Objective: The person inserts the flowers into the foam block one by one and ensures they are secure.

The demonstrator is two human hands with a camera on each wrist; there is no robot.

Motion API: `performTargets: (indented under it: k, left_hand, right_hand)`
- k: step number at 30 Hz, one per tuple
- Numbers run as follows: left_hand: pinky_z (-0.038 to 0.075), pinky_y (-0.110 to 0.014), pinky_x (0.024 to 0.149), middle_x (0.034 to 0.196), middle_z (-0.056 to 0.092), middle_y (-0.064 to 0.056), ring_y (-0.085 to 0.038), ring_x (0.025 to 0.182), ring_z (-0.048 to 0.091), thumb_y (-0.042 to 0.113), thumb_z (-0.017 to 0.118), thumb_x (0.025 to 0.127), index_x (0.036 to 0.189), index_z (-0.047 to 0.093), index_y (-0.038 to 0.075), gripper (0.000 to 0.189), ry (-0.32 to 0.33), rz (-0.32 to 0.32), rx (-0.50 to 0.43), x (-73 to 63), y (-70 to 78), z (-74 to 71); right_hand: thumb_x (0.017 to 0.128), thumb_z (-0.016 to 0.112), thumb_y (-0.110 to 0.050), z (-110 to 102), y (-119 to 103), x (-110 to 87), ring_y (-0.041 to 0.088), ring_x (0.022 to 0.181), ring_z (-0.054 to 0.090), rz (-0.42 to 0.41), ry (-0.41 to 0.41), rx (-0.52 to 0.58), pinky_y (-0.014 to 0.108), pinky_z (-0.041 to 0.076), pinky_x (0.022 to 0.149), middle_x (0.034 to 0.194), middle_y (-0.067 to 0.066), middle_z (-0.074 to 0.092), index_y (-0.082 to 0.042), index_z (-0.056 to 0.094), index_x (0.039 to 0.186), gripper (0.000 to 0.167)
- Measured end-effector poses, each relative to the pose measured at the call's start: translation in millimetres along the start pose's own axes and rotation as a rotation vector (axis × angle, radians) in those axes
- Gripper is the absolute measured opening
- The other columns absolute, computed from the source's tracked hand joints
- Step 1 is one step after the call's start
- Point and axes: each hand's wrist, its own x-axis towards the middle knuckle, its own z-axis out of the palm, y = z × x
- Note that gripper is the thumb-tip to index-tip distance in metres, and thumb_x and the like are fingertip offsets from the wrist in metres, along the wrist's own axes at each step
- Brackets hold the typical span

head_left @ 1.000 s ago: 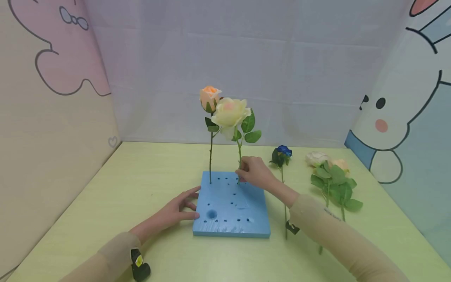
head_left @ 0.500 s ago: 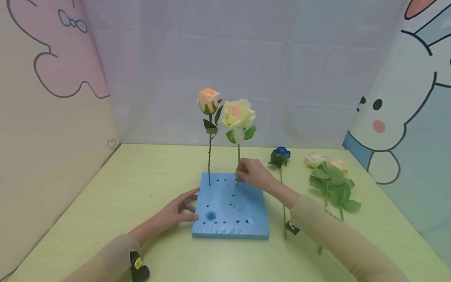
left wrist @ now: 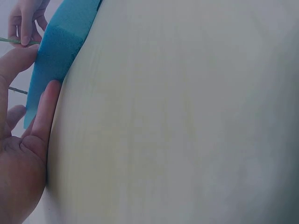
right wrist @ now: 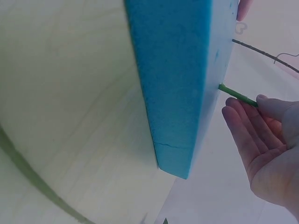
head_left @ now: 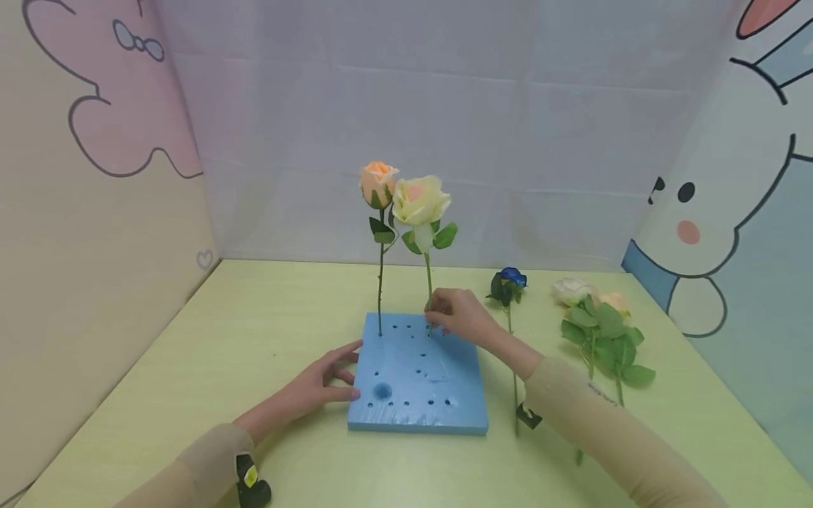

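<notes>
In the head view, my right hand (head_left: pixel 462 315) pinches the green stem of a cream rose (head_left: pixel 421 201) near its lower end. In the right wrist view, that stem (right wrist: pixel 238 95) meets the face of the blue foam board (right wrist: pixel 173 70); how deep it sits is hidden. My left hand (head_left: pixel 320 381) rests against the board's left edge, fingers spread along its side, as the left wrist view also shows at the foam side (left wrist: pixel 60 51). A peach rose (head_left: pixel 377 185) stands upright in the board's back left.
Right of the board a blue rose (head_left: pixel 512 279) lies on the table (head_left: pixel 286 303). Further right lie a white rose (head_left: pixel 573 291) and another peach rose (head_left: pixel 612 305), their leaves overlapping. Several small holes and one larger hole (head_left: pixel 382 391) mark the board.
The cream rose has turned and its bloom has swayed right, then back left. My right hand stays pinched on the stem; my left hand keeps its place at the board.
</notes>
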Motion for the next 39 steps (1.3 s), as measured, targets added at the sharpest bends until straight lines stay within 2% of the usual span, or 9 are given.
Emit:
performTargets:
  k: [8,20,27,33,39]
  left_hand:
    - [0.041,-0.048,0.103,0.148,0.048,-0.016,-0.017,0.107,0.062,0.029,0.076,0.087,0.157,0.028,0.021,0.085,0.004,0.001,-0.002,0.2,-1.2,0.6]
    - [0.039,-0.052,0.106,0.148,0.048,-0.015,-0.017,0.107,0.062,0.029,0.076,0.087,0.157,0.028,0.022,0.085,0.010,0.000,0.016,0.4,-2.4,0.7]
    - [0.041,-0.047,0.102,0.148,0.048,-0.016,-0.017,0.108,0.062,0.030,0.076,0.087,0.157,0.028,0.022,0.085,0.005,-0.002,0.016,0.6,-0.6,-0.2]
    - [0.042,-0.046,0.101,0.148,0.047,-0.016,-0.018,0.107,0.062,0.030,0.076,0.086,0.156,0.028,0.021,0.085,-0.001,-0.006,0.007,0.4,0.2,-1.4]
    - [0.043,-0.045,0.101,0.148,0.047,-0.016,-0.018,0.109,0.061,0.030,0.077,0.086,0.157,0.028,0.021,0.086,-0.001,-0.012,0.000,0.3,0.0,-1.5]
  right_hand:
    - [0.093,0.067,-0.012,-0.9,0.8,-0.6,0.019,0.081,0.073,0.023,0.010,0.021,0.031,0.059,0.065,0.098,0.011,0.075,-0.004,0.068,0.101,0.012]
    - [0.093,0.067,-0.012,-1.3,0.8,-1.4,0.021,0.086,0.074,0.012,0.008,0.054,0.033,0.060,0.068,0.098,0.013,0.076,-0.002,0.070,0.104,0.015]
    - [0.093,0.066,-0.009,-1.2,4.1,-2.7,0.017,0.077,0.073,-0.003,0.015,0.013,0.026,0.058,0.064,0.092,0.011,0.076,-0.005,0.070,0.093,0.005]
    - [0.092,0.067,-0.008,1.2,4.9,-6.2,0.012,0.068,0.070,-0.038,0.040,-0.021,0.022,0.055,0.061,0.086,0.009,0.076,-0.004,0.068,0.092,0.004]
    - [0.092,0.066,-0.006,4.2,4.2,-7.1,0.012,0.067,0.070,-0.044,0.062,-0.015,0.022,0.056,0.061,0.084,0.010,0.076,-0.004,0.065,0.088,0.004]
